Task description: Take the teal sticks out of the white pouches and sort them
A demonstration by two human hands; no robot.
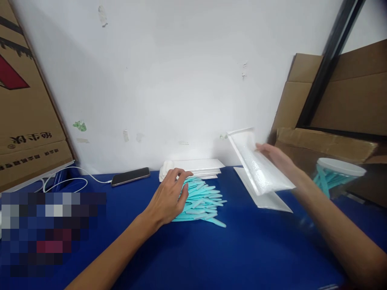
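Head view: holding pouch (pixel 256 167) in right hand (pixel 276 156); touching teal sticks (pixel 204 201), lengthwise toward three o'clock, with half-open left hand (pixel 169 197).

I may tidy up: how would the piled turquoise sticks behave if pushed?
The turquoise sticks would probably spread apart, since they overlap with ends fanned out. Each looks slim, so likely light; most look straight, suggesting some stiffness.

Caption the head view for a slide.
Left hand at a pile of slim turquoise pieces, right hand holding a white packet above a blue tabletop.
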